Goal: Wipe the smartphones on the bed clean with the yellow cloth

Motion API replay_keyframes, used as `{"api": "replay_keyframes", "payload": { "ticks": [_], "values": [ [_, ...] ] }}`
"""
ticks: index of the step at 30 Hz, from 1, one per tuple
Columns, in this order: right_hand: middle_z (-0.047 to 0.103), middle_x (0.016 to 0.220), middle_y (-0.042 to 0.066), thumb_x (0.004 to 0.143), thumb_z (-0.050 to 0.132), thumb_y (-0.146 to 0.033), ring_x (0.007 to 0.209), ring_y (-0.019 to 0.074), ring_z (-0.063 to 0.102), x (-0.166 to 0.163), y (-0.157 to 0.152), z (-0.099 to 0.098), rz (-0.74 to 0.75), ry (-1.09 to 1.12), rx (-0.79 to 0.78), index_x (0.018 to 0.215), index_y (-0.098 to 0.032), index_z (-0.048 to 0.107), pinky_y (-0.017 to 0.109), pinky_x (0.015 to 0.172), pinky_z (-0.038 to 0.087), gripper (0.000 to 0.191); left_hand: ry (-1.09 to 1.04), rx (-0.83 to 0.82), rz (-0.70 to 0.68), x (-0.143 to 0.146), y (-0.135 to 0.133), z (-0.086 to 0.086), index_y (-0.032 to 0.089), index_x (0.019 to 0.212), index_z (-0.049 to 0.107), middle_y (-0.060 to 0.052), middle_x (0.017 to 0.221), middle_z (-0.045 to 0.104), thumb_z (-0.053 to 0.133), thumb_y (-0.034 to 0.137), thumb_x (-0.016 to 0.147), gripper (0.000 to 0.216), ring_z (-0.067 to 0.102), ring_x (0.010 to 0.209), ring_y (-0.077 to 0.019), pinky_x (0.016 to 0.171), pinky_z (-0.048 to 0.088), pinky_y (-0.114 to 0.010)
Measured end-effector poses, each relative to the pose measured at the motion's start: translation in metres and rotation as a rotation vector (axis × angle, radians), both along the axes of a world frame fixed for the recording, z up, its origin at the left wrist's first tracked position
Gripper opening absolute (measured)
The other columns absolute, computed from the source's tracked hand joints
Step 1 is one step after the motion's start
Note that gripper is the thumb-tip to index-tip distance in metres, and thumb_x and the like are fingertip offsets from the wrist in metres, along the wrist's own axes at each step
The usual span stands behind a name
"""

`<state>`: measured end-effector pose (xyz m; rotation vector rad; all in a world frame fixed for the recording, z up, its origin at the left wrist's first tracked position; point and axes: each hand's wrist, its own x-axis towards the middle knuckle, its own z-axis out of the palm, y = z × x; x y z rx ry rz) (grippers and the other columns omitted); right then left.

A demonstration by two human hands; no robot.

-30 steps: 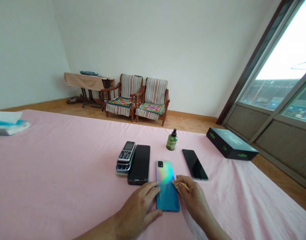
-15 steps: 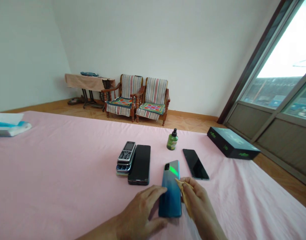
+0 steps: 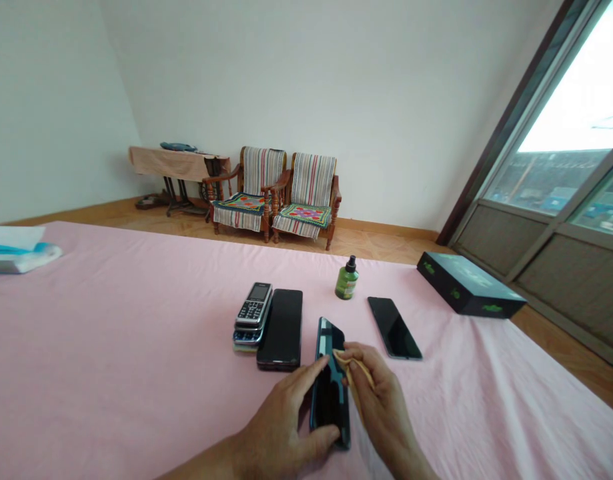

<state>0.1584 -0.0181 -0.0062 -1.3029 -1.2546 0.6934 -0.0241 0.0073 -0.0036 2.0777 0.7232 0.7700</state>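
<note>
A blue smartphone [image 3: 329, 387] stands tilted on its long edge above the pink cloth, its dark screen side now facing left. My left hand [image 3: 281, 427] grips it, fingers on the upper left edge and thumb under the near end. My right hand [image 3: 379, 400] presses against the phone's right side and pinches a small yellowish cloth [image 3: 353, 370]. Just beyond lie a black phone [image 3: 281, 328], a stack of keypad phones [image 3: 254, 315] and another black phone [image 3: 394, 327].
A green bottle with a black cap [image 3: 346, 280] stands behind the phones. A dark box [image 3: 469, 287] sits at the right edge of the pink table [image 3: 111, 333]. A tissue pack [image 3: 16, 250] lies far left. Two striped chairs [image 3: 276, 197] stand by the wall.
The blue phone, lying flat with its shiny back up a second ago, has been lifted and turned over onto its edge between both hands.
</note>
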Motion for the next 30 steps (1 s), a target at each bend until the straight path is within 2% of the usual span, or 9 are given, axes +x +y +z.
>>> {"api": "replay_keyframes", "payload": {
  "ticks": [3,7,11,16,19,23,25,30],
  "values": [
    [0.063,0.089,0.008,0.086,0.052,-0.032,0.087,0.0226,0.061,0.015,0.023,0.002,-0.125,-0.14,0.096,0.086,-0.021,0.071,0.035,0.079,0.049,0.022,0.097,0.023,0.02,-0.002,0.0,0.003,0.018,0.145,0.037,-0.015,0.137,0.052,0.076,0.039,0.074,0.083,0.052,0.122,-0.0316,0.105,0.039,-0.041],
    [0.064,0.084,0.007,0.082,0.054,-0.026,0.083,0.0229,0.061,0.026,0.043,0.0,-0.121,-0.163,0.033,0.082,-0.021,0.073,0.036,0.08,0.047,0.02,0.283,0.06,-0.001,-0.003,-0.002,0.007,0.015,0.142,0.043,-0.018,0.13,0.055,0.082,0.051,0.065,0.093,0.051,0.118,-0.0358,0.103,0.04,-0.047],
    [0.065,0.082,0.006,0.08,0.058,-0.027,0.08,0.0225,0.061,0.023,0.045,-0.009,-0.082,-0.143,0.009,0.08,-0.021,0.075,0.034,0.076,0.048,0.017,0.357,0.148,-0.028,-0.002,-0.004,0.008,0.018,0.138,0.049,-0.016,0.119,0.06,0.08,0.053,0.068,0.084,0.053,0.111,-0.0336,0.1,0.042,-0.048],
    [0.06,0.077,0.006,0.081,0.06,-0.026,0.071,0.0202,0.058,0.017,0.027,-0.017,0.018,-0.16,0.002,0.081,-0.021,0.075,0.03,0.065,0.047,0.016,0.374,0.174,0.001,-0.001,-0.003,0.008,0.019,0.132,0.055,-0.012,0.114,0.061,0.087,0.05,0.059,0.085,0.054,0.104,-0.032,0.095,0.045,-0.046],
    [0.057,0.077,0.005,0.082,0.054,-0.018,0.072,0.0193,0.058,0.015,0.005,-0.015,0.087,-0.211,-0.017,0.083,-0.021,0.073,0.028,0.062,0.046,0.019,0.395,0.135,0.014,-0.001,-0.003,0.01,0.018,0.136,0.05,-0.013,0.12,0.059,0.089,0.049,0.054,0.097,0.052,0.11,-0.0331,0.1,0.042,-0.048],
    [0.057,0.071,0.003,0.075,0.054,-0.012,0.064,0.0167,0.056,0.018,-0.021,-0.006,0.158,-0.227,-0.147,0.072,-0.02,0.07,0.025,0.055,0.041,0.018,0.395,0.101,0.017,-0.002,-0.002,0.012,0.015,0.141,0.044,-0.016,0.127,0.057,0.089,0.049,0.056,0.102,0.049,0.117,-0.0354,0.105,0.036,-0.052],
    [0.058,0.071,0.003,0.076,0.054,-0.014,0.064,0.0168,0.056,0.02,-0.025,-0.004,0.138,-0.198,-0.179,0.072,-0.02,0.069,0.025,0.055,0.041,0.017,0.369,0.088,0.032,-0.002,-0.001,0.01,0.014,0.138,0.048,-0.017,0.124,0.059,0.088,0.046,0.059,0.095,0.05,0.116,-0.0357,0.105,0.037,-0.053],
    [0.061,0.077,0.004,0.083,0.052,-0.02,0.069,0.0175,0.058,0.02,-0.022,-0.005,0.118,-0.142,-0.114,0.078,-0.019,0.068,0.025,0.06,0.042,0.017,0.22,0.046,0.093,-0.001,0.001,0.006,0.021,0.129,0.057,-0.011,0.114,0.065,0.079,0.032,0.074,0.06,0.058,0.107,-0.0293,0.1,0.042,-0.047]
  ]
}}
